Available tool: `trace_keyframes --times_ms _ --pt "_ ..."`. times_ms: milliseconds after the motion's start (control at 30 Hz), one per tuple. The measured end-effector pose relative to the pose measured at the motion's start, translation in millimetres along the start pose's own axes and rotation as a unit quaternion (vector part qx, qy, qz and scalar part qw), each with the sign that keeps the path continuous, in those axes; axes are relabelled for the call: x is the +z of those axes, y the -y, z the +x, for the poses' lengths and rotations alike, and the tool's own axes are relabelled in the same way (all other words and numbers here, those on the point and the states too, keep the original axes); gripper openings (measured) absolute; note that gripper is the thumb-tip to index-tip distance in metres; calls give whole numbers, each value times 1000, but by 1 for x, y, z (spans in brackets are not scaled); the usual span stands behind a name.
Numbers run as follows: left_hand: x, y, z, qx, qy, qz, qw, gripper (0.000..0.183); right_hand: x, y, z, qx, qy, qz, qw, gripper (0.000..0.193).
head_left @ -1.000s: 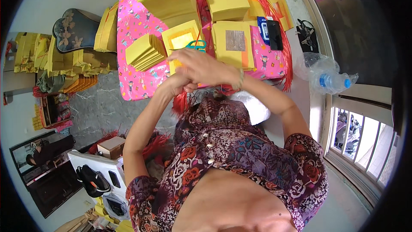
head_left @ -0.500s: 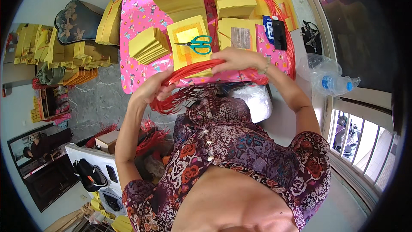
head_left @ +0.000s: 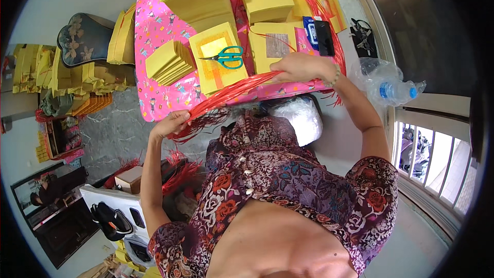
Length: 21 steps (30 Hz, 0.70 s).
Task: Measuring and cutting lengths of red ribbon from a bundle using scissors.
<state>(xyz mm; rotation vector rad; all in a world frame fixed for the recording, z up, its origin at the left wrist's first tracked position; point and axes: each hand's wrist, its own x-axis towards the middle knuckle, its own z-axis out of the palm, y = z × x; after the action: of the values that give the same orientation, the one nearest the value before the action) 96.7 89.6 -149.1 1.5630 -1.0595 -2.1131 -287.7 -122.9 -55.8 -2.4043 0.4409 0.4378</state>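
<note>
Pinches 1 bundle of red strands [head_left: 234,91] in the closed left hand [head_left: 172,123] at 9 o'clock; grips it also in the curled, closed right hand [head_left: 303,67] between 1 and 2 o'clock. Holds the bundle slanting between 11 and 12 o'clock, over the near edge of the pink table [head_left: 154,95]. Has teal scissors [head_left: 222,60] just beyond, on a yellow paper stack [head_left: 208,77].

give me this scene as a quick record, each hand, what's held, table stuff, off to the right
left hand: gripping the red strands
right hand: gripping the same bundle
strands: stretched between both hands, loose ends hanging by the left
scissors: teal handles, lying on a yellow paper stack
table cover: pink, patterned
phone: black, by a blue packet
right of table: clear plastic bottle
</note>
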Motion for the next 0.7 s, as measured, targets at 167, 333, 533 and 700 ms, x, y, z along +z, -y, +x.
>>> trace_keyframes --times_ms 167,333,533,700 --pt "-23 13 28 -16 -52 346 937 50 12 38 21 22 -77 -133 988 17" --pt "62 -110 44 268 -114 278 915 81 36 67 58 -39 -119 -189 974 13" --pt "110 -124 68 265 -9 190 945 85 32 78 66 -104 -152 -206 961 16" --pt "122 -127 61 254 -112 242 930 78 11 80 58 -75 -36 -66 994 28"
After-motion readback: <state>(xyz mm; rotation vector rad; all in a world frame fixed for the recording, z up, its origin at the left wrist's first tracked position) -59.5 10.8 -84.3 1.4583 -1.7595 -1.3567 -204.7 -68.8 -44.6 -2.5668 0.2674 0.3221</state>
